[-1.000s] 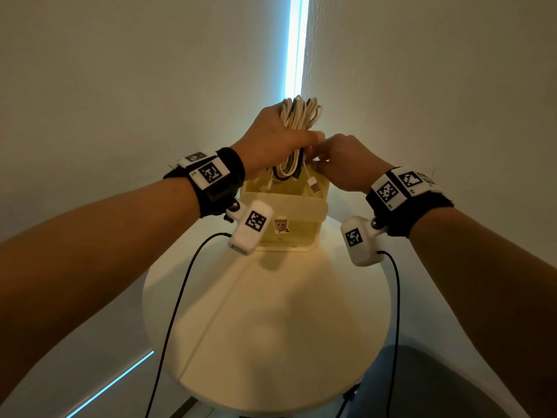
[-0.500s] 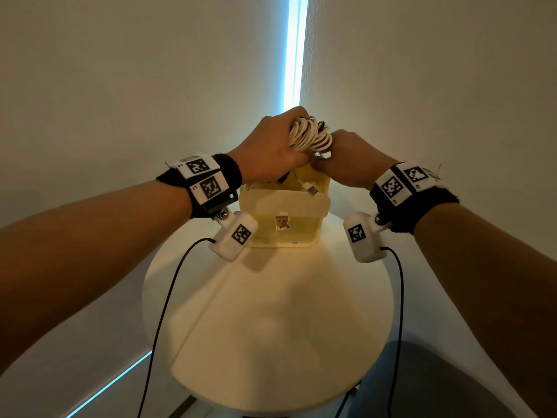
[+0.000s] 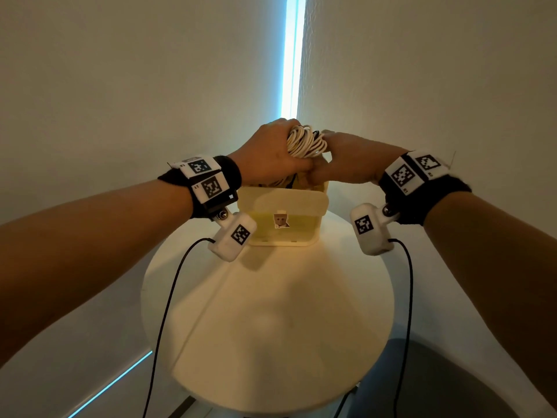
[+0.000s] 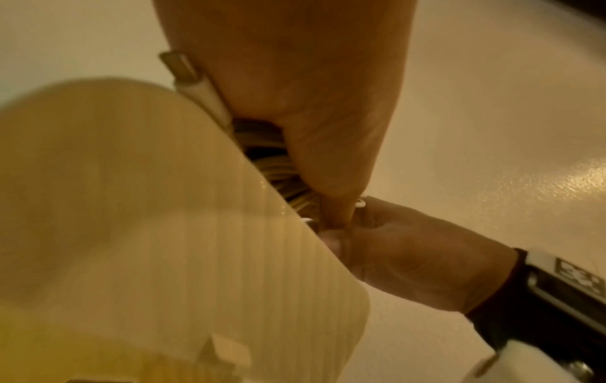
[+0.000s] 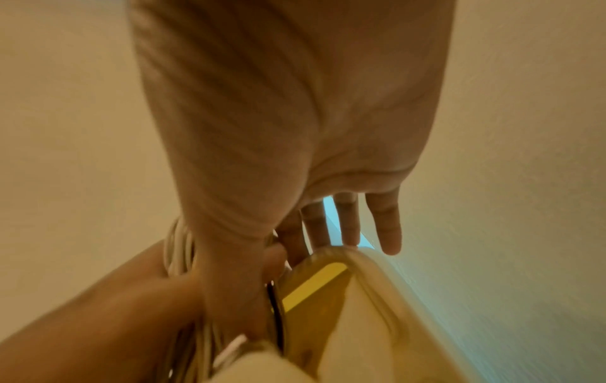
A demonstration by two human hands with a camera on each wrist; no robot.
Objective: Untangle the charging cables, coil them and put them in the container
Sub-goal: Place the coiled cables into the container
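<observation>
Round pale desk [image 3: 271,342], yellow container [image 3: 283,218] at its far edge against the wall corner. Left hand [image 3: 271,155] curled round a bundle of coiled white cables [image 3: 304,140], held at the container's open top. Right hand [image 3: 346,161] beside it, fingers [image 5: 387,222] straight and spread, thumb pressed against the bundle.
</observation>
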